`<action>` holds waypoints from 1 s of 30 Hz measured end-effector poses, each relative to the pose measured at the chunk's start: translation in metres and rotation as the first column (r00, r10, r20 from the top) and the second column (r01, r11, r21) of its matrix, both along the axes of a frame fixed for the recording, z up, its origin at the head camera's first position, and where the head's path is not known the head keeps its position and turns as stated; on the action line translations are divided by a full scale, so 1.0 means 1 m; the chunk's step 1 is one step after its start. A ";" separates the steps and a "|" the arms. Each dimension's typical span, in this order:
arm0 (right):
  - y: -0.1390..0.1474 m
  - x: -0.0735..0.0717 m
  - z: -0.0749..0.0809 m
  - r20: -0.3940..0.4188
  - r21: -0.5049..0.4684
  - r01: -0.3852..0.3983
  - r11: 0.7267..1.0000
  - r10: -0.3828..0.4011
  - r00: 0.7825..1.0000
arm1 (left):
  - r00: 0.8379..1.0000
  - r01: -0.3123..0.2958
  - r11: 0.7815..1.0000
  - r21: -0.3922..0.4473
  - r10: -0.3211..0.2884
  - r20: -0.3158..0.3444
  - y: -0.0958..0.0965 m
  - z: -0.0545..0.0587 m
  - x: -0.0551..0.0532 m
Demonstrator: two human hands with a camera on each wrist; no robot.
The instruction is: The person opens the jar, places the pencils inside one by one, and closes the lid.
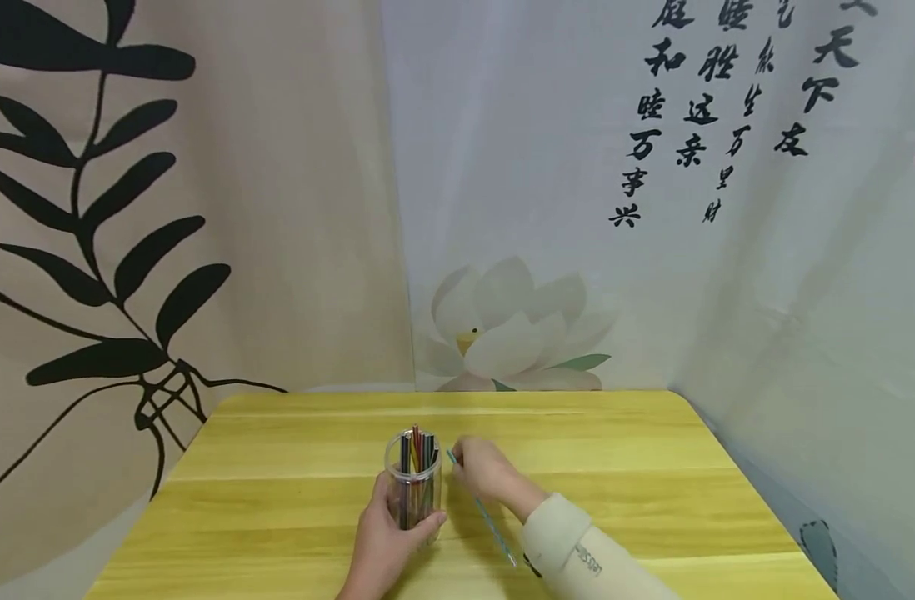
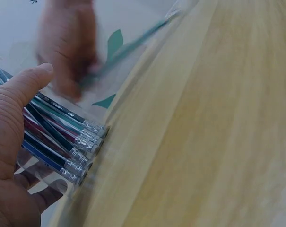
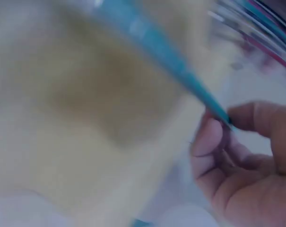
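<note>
On the wooden table stands a clear cup (image 1: 435,493) that holds several pencils (image 1: 417,454). My left hand (image 1: 388,533) grips the cup from its near side, with the thumb around the front. In the left wrist view, the pencils' metal-banded eraser ends (image 2: 88,137) point toward the cup's bottom. Just right of the cup, my right hand (image 1: 489,471) pinches a teal pencil (image 1: 493,530) near one end between thumb and fingertips. Its longer part slants down toward the near right in the head view. Motion blurs the teal pencil (image 3: 166,59) in the right wrist view.
The yellow wooden table (image 1: 277,500) spreads to both sides of the hands. Behind its far edge hangs a printed cloth (image 1: 315,208) with a dark plant, a pale lotus (image 1: 517,325) and written characters. A cream sleeve (image 1: 588,550) lies over the table's near right.
</note>
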State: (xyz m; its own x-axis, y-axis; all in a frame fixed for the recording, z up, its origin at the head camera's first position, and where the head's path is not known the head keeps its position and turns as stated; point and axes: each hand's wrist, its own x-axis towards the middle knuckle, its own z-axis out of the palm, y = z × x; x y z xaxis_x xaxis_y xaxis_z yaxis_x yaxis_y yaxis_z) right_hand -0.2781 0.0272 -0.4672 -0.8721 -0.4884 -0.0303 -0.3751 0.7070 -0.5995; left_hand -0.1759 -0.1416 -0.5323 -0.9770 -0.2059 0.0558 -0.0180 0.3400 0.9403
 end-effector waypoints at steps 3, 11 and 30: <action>0.002 -0.001 0.041 -0.177 -0.243 -0.025 0.970 -0.019 0.984 | 1.000 0.009 1.000 -0.003 -0.009 0.001 0.000 0.000 0.000; -0.006 0.023 0.107 -0.730 -0.556 -0.435 0.708 -0.166 0.663 | 1.000 0.010 1.000 0.017 -0.010 0.016 0.001 0.000 0.000; -0.025 0.042 0.071 -0.803 -0.427 -0.536 0.728 -0.032 0.595 | 1.000 0.025 1.000 0.014 -0.025 -0.013 -0.001 -0.002 0.001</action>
State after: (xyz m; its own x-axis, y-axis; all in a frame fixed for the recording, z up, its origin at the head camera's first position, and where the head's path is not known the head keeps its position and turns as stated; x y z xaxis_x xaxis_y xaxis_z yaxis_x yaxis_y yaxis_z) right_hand -0.2357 0.0019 -0.3960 -0.2753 -0.3483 0.8961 -0.9612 0.1165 -0.2500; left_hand -0.1749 -0.1426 -0.5341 -0.9811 -0.1821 0.0656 0.0026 0.3265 0.9452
